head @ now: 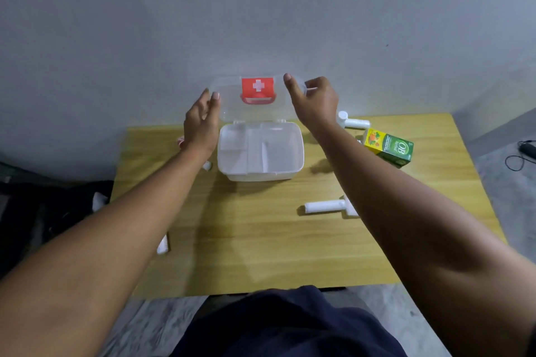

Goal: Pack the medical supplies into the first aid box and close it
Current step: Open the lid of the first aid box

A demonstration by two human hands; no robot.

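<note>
The white first aid box [290, 171] stands open at the back of the wooden table, its divided inner tray bare. Its clear lid [232, 107] is raised upright against the wall, showing a red handle with a white cross [257, 89]. My left hand [201, 122] grips the lid's left edge. My right hand [314, 100] grips its right top corner. A green and yellow medicine carton [388, 147] lies right of the box. One white roll [352, 122] rests behind the carton, another [327, 206] lies in front of the box.
Small white items lie under my left arm near the table's left edge [163, 245] and beside the box [206, 165]; a red and white item [181, 142] peeks out behind my left wrist. A grey wall rises right behind the table [261, 240]. A black cable [522, 153] lies on the floor at right.
</note>
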